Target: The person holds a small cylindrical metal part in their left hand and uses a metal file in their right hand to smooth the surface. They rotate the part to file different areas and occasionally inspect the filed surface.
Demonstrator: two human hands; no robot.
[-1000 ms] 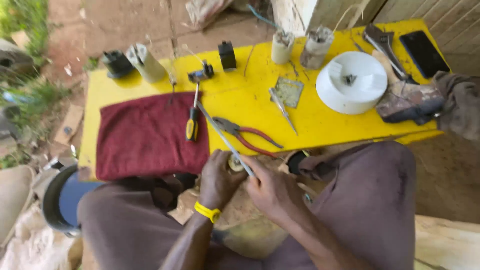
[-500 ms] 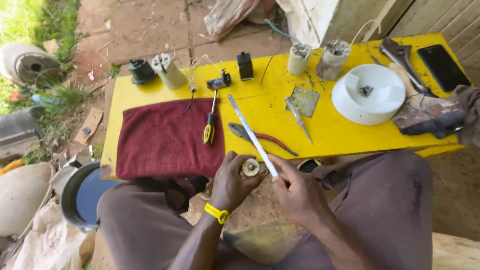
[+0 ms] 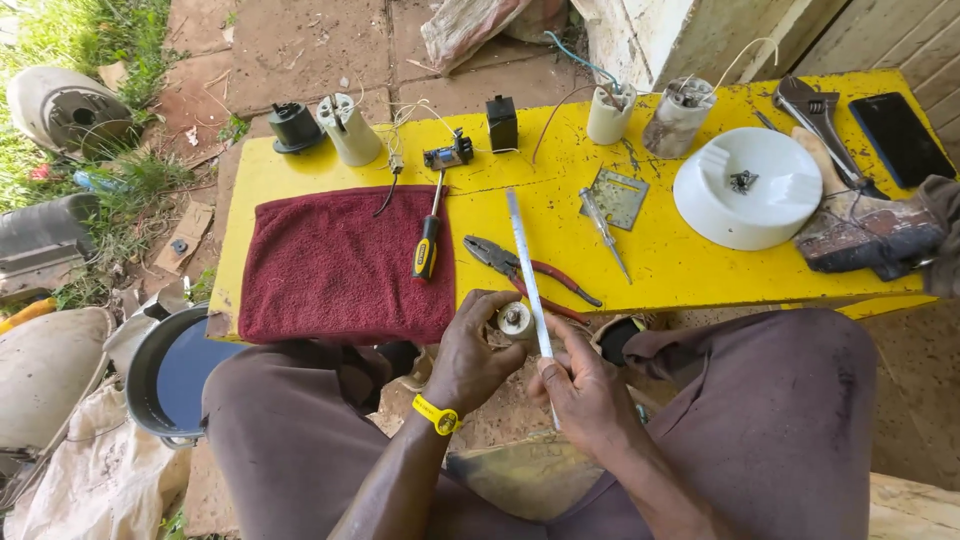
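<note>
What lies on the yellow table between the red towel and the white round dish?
In the head view, between the red towel and white dish: red-handled pliers, a slim screwdriver and a small metal plate.

Bright daylight, sharp picture, wide-angle bend at the edges.
Sun glares off the yellow table [image 3: 700, 250] beyond the hands; the left hand [image 3: 470, 355] and right hand [image 3: 585, 390] sit in softer shade, crisp, while the table's edges curve outward.

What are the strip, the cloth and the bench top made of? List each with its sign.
Strip: likely metal, thin, straight, pale and shiny.
Cloth: terry fabric, dark red, with a looped, matt pile.
Bench top: yellow paint, scuffed and stained; the material beneath is hidden.
</note>
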